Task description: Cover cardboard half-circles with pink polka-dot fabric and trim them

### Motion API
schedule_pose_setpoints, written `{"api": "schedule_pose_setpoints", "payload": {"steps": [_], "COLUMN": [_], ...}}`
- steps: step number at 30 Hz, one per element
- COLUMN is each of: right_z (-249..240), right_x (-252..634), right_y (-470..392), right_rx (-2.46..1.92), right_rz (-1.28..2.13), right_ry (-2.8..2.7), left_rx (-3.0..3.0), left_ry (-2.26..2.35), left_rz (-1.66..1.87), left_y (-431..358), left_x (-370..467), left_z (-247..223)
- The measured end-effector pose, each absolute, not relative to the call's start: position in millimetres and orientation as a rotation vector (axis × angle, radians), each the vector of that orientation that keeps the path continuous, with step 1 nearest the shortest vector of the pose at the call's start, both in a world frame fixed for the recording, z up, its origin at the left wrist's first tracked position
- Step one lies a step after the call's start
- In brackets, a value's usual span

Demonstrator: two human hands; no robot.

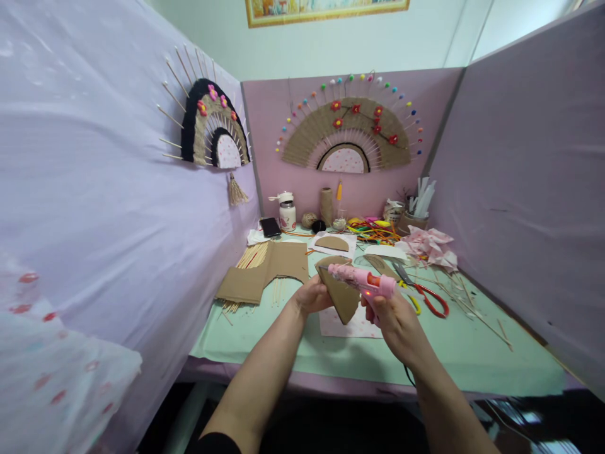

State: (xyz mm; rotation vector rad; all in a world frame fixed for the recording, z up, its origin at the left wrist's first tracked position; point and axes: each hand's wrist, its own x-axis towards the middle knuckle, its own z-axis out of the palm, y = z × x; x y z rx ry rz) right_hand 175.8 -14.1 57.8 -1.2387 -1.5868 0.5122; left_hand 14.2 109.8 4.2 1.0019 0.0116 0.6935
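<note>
- We are seeing the curved cardboard piece point(344, 301) held tilted at the center of the frame, above the tabletop point(265, 343).
- Any marking on the pink glue gun point(357, 278), just right of center, is coming out too small for us to read; a red light is glowing near its handle.
- Our right hand point(396, 318) is wrapping closely around that handle, its fingers partly hidden.
- Our left hand point(312, 295) is gripping the cardboard's left edge narrowly, with most fingers disappearing behind it.
- The gun's nozzle is pointing left over the cardboard's upper part; we cannot tell whether it is touching.
- Below, the cardboard is partly covering a spotted sheet point(331, 326).
- Right of the gun, red-handled scissors point(416, 288) are lying near scattered sticks point(477, 310).
- The print on the white bottle point(287, 216), upper center-left, is staying illegible to us.
- The top edge is cutting off a gold-framed picture point(326, 12).
- The bottom edge is cropping our black left sleeve point(220, 443).
</note>
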Motion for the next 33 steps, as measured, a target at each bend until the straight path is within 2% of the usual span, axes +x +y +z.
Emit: {"api": "schedule_pose_setpoints", "payload": {"steps": [15,33], "right_z": [61.3,53.8], "right_x": [182.5,192.4], "right_y": [-14.2,-12.4], "right_rx": [-1.298,-1.35], "right_rz": [0.417,0.454], "right_ry": [-1.514,-1.447], "left_rx": [1.0,1.016], "left_ry": [0.063,0.037], "left_rz": [0.706,0.692], "left_y": [108.0,110.1], "left_x": [14.9,13.3], "left_z": [6.7,3.4]}}
